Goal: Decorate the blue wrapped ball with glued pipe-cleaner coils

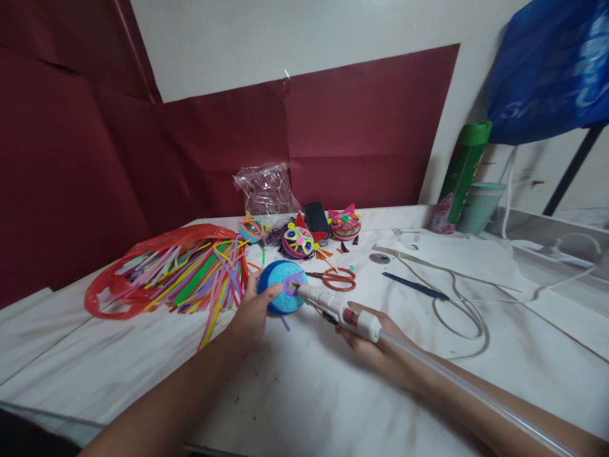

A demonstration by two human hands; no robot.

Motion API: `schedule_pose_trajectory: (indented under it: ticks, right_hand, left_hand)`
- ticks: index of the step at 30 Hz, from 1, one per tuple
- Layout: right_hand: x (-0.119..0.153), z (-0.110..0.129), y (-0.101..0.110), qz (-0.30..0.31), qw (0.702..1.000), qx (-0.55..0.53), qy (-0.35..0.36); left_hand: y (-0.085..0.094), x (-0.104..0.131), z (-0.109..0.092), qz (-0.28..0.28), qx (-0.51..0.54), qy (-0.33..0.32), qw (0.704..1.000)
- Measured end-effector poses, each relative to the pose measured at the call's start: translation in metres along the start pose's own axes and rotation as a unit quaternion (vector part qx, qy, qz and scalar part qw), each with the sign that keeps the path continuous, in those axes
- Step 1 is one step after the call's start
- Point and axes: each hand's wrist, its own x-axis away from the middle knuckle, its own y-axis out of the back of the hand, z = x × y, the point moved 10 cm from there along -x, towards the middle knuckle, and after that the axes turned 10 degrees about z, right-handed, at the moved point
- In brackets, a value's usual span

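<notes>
My left hand (257, 304) is closed around the side of a blue ball (278, 273) wrapped in rings of fuzzy stems, dark blue outside and light blue toward the middle. A purple stem (285, 324) sticks out below it. Gripped in my right hand (368, 336) is a white hot glue gun (328, 301), its nozzle at the ball's purple centre; whether it touches I cannot tell. A long clear glue stick (457, 368) runs out of its back along my forearm. Orange-handled scissors (340, 279) lie just behind the gun.
A red plastic bag (107, 308) of colourful pipe cleaners (190, 273) lies left. Behind are decorated balls (298, 242), a phone (316, 217) and clear plastic wrap (269, 190). At right are a blue-handled tool (413, 284), a cable (476, 317), a green can (464, 171) and a cup (480, 206).
</notes>
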Motion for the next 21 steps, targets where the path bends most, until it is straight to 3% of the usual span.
schedule_pose_trajectory:
  ticks: [12, 21]
  right_hand:
    - [0.001, -0.004, 0.003, -0.017, 1.0, -0.013, -0.007]
    - [0.001, -0.005, -0.003, -0.002, 1.0, -0.009, -0.002]
  left_hand:
    - [-0.003, 0.004, -0.013, -0.017, 0.013, -0.007, 1.0]
    - [-0.003, 0.001, -0.003, -0.002, 0.011, 0.008, 1.0]
